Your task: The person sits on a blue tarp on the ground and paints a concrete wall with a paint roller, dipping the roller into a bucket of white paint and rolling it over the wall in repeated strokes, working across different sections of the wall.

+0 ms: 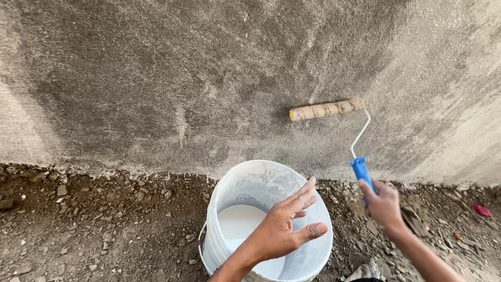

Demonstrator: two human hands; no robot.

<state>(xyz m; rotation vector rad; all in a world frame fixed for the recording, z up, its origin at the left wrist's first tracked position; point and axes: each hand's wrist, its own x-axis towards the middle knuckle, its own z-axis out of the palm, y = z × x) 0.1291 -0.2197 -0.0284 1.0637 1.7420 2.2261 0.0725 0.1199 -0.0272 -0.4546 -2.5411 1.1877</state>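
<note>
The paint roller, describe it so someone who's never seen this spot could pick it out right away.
Start at the rough grey wall that fills the upper view. Against it, above and right of the white bucket, lies the paint roller, its blue handle gripped by the right hand. It alone has a tan, speckled sleeve with a yellow end.

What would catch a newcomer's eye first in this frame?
The roller lies against the rough grey wall, its blue handle held in the right hand. Below it, a white bucket with white liquid stands on stony ground at the wall's foot. The left hand hovers open over the bucket, fingers spread.
</note>
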